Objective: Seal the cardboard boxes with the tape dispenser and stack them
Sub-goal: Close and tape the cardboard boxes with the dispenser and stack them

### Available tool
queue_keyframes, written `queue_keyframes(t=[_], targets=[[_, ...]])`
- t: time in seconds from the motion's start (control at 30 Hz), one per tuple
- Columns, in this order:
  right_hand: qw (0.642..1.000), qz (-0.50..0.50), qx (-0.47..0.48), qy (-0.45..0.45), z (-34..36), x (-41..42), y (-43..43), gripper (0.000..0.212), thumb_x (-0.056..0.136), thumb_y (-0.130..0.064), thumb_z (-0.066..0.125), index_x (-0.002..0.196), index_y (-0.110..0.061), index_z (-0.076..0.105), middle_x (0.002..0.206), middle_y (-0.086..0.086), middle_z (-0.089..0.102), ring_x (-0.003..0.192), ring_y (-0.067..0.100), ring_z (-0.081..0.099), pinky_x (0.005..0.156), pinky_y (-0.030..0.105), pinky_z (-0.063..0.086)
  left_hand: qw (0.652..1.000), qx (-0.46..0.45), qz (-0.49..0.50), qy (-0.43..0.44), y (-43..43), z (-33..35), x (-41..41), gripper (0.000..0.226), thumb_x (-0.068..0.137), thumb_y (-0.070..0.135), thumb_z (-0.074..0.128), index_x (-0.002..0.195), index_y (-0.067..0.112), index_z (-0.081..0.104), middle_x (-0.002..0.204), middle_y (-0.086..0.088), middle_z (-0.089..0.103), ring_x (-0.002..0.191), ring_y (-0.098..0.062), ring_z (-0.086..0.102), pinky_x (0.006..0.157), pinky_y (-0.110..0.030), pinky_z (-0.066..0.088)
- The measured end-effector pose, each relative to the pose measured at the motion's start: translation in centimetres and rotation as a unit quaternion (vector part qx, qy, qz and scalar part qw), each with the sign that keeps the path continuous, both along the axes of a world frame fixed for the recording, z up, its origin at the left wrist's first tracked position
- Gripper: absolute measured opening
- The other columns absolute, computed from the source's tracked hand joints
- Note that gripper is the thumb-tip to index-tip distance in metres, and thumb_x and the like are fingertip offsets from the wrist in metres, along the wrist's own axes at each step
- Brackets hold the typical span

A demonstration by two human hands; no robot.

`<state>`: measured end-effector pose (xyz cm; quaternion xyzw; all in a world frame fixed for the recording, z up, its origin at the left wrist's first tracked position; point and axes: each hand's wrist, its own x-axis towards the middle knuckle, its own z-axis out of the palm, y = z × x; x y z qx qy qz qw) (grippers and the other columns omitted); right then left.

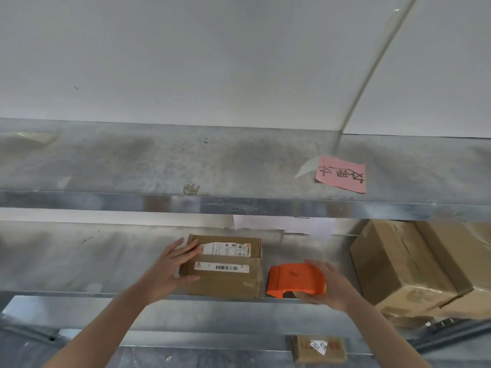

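Shelving of grey metal fills the view, three levels deep against a white wall. On the middle shelf [79, 261], close to its near edge, sits a small cardboard box [225, 277] with its flaps closed. A white shipping label [225, 248] lies across its far top half and a narrow barcode strip [221, 267] across its near half. Whether tape runs along the seam between them I cannot tell.

The left hand [170, 272] rests on the left end of this box. Its fingers lie straight and slightly spread over the top, and the thumb stretches along the near face.

Just to the right of the box, not quite touching it, is the orange tape dispenser [295, 281]. The right hand [329, 288] grips its right end, fingers curled over the top and thumb tucked beneath the near side. Whether the dispenser stands on the shelf or is held just above it I cannot tell.

Farther right on the same shelf are two larger cardboard boxes [414, 264], side by side and tilted, well apart from the dispenser.

On the upper shelf [159, 160], towards the right, lies a pink note [341, 173] with handwriting. On the lowest level, near and right of centre, lies a flat brown parcel [318, 347] with a white slip stuck on it.
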<state>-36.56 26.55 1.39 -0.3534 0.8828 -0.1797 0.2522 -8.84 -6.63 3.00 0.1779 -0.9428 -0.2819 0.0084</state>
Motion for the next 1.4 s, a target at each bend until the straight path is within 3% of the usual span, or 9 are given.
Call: queue_keyframes(t=[0.1, 0.3, 0.5, 0.63, 0.77, 0.87, 1.1, 1.23, 1.4], targets=[[0.999, 0.02, -0.02, -0.02, -0.2, -0.5, 0.4, 0.104, 0.046, -0.08, 0.074, 0.135, -0.044, 0.034, 0.132, -0.009, 0.038, 0.12, 0.017, 0.047, 0.1, 0.03, 0.044, 0.999, -0.024, -0.007, -0.031, 0.5, 0.0, 0.3, 0.075, 0.075, 0.078, 0.042, 0.141, 0.052, 0.018, 0.148, 0.039, -0.001, 0.14, 0.009, -0.014, 0.117, -0.026, 0.001], [0.998, 0.037, -0.048, -0.036, -0.7, -1.0, 2.3, 0.105, 0.034, -0.096, 0.057, 0.128, -0.057, 0.029, 0.126, -0.01, 0.038, 0.115, 0.013, 0.044, 0.097, 0.025, 0.04, 0.999, 0.022, 0.008, -0.026, 2.1, 0.0, -0.4, 0.069, 0.089, 0.041, 0.061, 0.144, 0.046, 0.019, 0.149, 0.035, -0.003, 0.141, 0.01, -0.004, 0.118, -0.02, 0.006], [0.996, 0.0, -0.085, -0.01, -1.7, -0.2, 3.3, 0.083, 0.052, -0.066, 0.082, 0.124, -0.051, 0.042, 0.113, -0.008, 0.049, 0.103, 0.012, 0.055, 0.093, 0.022, 0.044, 0.998, -0.027, 0.025, -0.041, 2.8, 0.0, -0.4, 0.069, 0.091, 0.042, 0.056, 0.147, 0.04, 0.017, 0.153, 0.027, 0.0, 0.143, 0.005, -0.002, 0.119, -0.022, 0.004], [0.998, -0.001, -0.058, -0.029, -1.9, -0.3, 4.0, 0.084, 0.057, -0.046, 0.082, 0.13, -0.043, 0.041, 0.119, -0.002, 0.049, 0.104, 0.015, 0.054, 0.089, 0.024, 0.041, 0.998, -0.031, 0.028, -0.054, 2.7, 0.2, -0.5, 0.068, 0.092, 0.042, 0.056, 0.149, 0.038, 0.018, 0.155, 0.024, 0.001, 0.143, 0.005, 0.001, 0.115, -0.018, 0.006], [0.998, -0.02, -0.047, -0.023, -2.1, -0.2, 4.9, 0.08, 0.059, -0.035, 0.081, 0.123, -0.052, 0.036, 0.117, 0.001, 0.053, 0.1, 0.017, 0.057, 0.09, 0.028, 0.045, 0.998, -0.028, 0.029, -0.057, 2.7, 0.4, -0.7, 0.069, 0.092, 0.039, 0.057, 0.149, 0.037, 0.019, 0.154, 0.025, 0.001, 0.141, 0.006, 0.003, 0.113, -0.015, 0.006], [0.999, -0.029, -0.036, -0.028, -1.8, 0.0, 4.9, 0.08, 0.059, -0.032, 0.081, 0.121, -0.051, 0.034, 0.114, 0.001, 0.052, 0.099, 0.019, 0.057, 0.089, 0.029, 0.045, 0.998, -0.032, 0.023, -0.048, 2.7, 0.3, -0.6, 0.069, 0.092, 0.038, 0.057, 0.149, 0.035, 0.018, 0.154, 0.025, 0.0, 0.143, 0.004, 0.001, 0.118, -0.021, 0.007], [0.997, -0.064, -0.04, -0.035, -1.2, 1.4, 5.2, 0.082, 0.051, -0.034, 0.076, 0.124, -0.048, 0.041, 0.115, -0.002, 0.055, 0.094, 0.014, 0.056, 0.074, 0.018, 0.038, 0.996, -0.065, 0.008, -0.058, 2.6, 0.6, -0.7, 0.07, 0.092, 0.045, 0.054, 0.15, 0.034, 0.016, 0.152, 0.025, -0.002, 0.142, 0.002, 0.0, 0.118, -0.024, 0.007], [0.995, -0.072, -0.07, -0.018, 0.9, 3.5, 4.7, 0.088, 0.036, -0.058, 0.057, 0.122, -0.044, 0.045, 0.112, -0.004, 0.051, 0.091, 0.014, 0.056, 0.077, 0.021, 0.038, 0.997, -0.053, -0.002, -0.062, 2.3, 0.9, -0.6, 0.07, 0.093, 0.044, 0.054, 0.151, 0.033, 0.016, 0.151, 0.025, -0.003, 0.143, 0.001, -0.001, 0.121, -0.029, 0.009], [0.994, -0.071, -0.079, 0.019, 4.0, 2.3, 7.0, 0.077, 0.034, -0.057, 0.057, 0.108, -0.068, 0.039, 0.107, -0.007, 0.051, 0.093, 0.017, 0.059, 0.081, 0.026, 0.042, 0.998, -0.044, -0.013, -0.046, 2.0, 0.6, -0.4, 0.071, 0.093, 0.043, 0.055, 0.151, 0.032, 0.017, 0.151, 0.025, -0.003, 0.143, 0.001, -0.001, 0.118, -0.023, 0.005]])
